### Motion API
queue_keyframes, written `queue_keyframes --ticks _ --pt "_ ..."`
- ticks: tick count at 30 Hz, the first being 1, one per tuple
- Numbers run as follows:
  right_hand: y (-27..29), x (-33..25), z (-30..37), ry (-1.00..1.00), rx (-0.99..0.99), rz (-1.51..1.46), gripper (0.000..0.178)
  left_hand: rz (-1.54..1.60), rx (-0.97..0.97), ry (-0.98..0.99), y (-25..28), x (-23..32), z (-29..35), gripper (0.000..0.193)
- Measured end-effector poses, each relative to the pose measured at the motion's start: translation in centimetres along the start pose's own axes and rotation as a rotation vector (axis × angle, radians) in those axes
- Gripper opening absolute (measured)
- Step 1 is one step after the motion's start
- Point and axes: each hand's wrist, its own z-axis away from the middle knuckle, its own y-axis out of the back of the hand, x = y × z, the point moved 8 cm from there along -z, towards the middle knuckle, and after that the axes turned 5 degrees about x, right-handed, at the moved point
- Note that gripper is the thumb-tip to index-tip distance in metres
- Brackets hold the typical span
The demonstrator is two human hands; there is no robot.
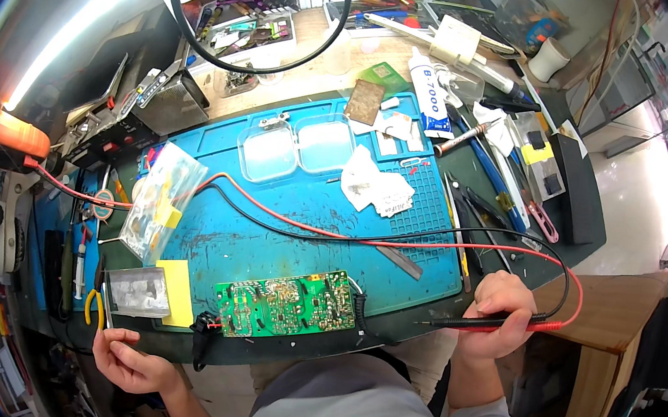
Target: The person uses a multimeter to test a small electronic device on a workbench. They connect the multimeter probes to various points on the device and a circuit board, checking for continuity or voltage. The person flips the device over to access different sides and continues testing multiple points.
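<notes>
My right hand (500,316) is closed around a pair of test probes, a black probe (466,320) and a red one beside it, their tips pointing left. Red and black leads (331,234) loop from the probes across the blue mat. At the near left edge, my left hand (130,362) pinches the lower end of a slim silvery tool (107,307); its exact kind is unclear. Between the hands a green circuit board (286,304) lies solder side up, a black socket (207,323) at its left end and a black cable (360,308) at its right. Neither probe touches it.
Yellow-handled pliers (95,308), a small metal-coloured tray (139,291) and a yellow note (180,290) lie near my left hand. A plastic bag (161,204), a clear open case (295,150), crumpled tissue (362,180) and a glue tube (431,95) are farther back. An orange-cased device (6,131) stands left.
</notes>
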Motion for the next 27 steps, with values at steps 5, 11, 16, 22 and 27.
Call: queue_keyframes --ticks 5,11,16,22,27 --pt "-0.3 -0.2 0.0 0.010 -0.004 0.038 0.045 0.026 0.004 0.016 0.2 -0.4 0.2 0.031" --pt "-0.7 -0.2 -0.1 0.024 -0.030 0.035 0.044 0.053 -0.001 0.024 0.5 -0.7 0.4 0.030" --pt "0.0 -0.2 0.1 0.032 0.027 0.034 0.048 0.039 -0.003 0.031 0.4 -0.7 0.4 0.030" --pt "0.1 -0.1 0.3 0.052 0.045 0.040 0.048 -0.010 -0.017 0.023 0.2 -0.5 0.3 0.033" --pt "0.2 0.0 0.5 0.049 0.037 0.035 0.048 0.012 -0.021 0.043 0.4 -0.8 0.3 0.032"
